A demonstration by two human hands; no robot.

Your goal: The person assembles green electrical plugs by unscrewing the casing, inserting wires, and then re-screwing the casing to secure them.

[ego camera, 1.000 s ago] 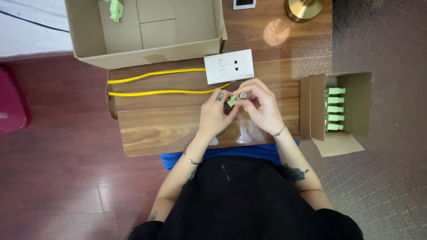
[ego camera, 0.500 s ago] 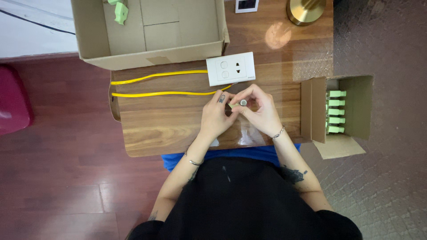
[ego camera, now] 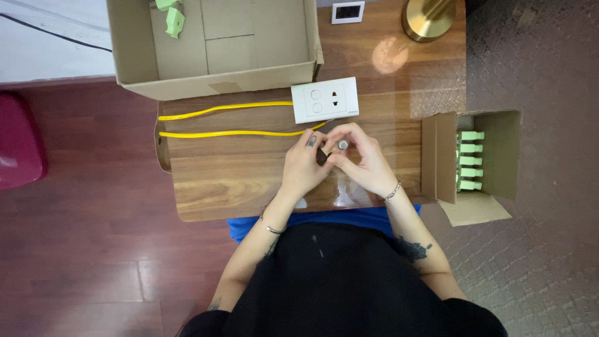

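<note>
While seated close at the near edge of the table (ego camera: 237,187), working both hands together over the wood. Left hand (ego camera: 304,167) curled in from the left, fingers bent tight, pinching a small green part (ego camera: 326,151) at the tips. Right hand (ego camera: 364,159) meeting it from the right, fingers closed round a little grey knob (ego camera: 342,145), thumb tucked under. Part and knob touching, held just above the table, right between the two sets of fingertips; too small to tell more of their shape. Bracelet on each wrist.

Just beyond the hands, two yellow cables (ego camera: 224,122) running leftward across the wood, nearly parallel, the nearer one ending by the left fingertips. Just past those, a white socket plate (ego camera: 325,99) lying flat, face up, close above the hands.

Off to the right, a small box (ego camera: 499,156) open at the table's edge, with a row of green connectors (ego camera: 469,160) stacked inside.

Farther back, a big box (ego camera: 215,81) open on the far left, a couple of green pieces (ego camera: 174,20) in its far corner. Beyond, a small black-and-white frame (ego camera: 347,11) and a brass lamp base (ego camera: 430,17) at the far edge.
</note>
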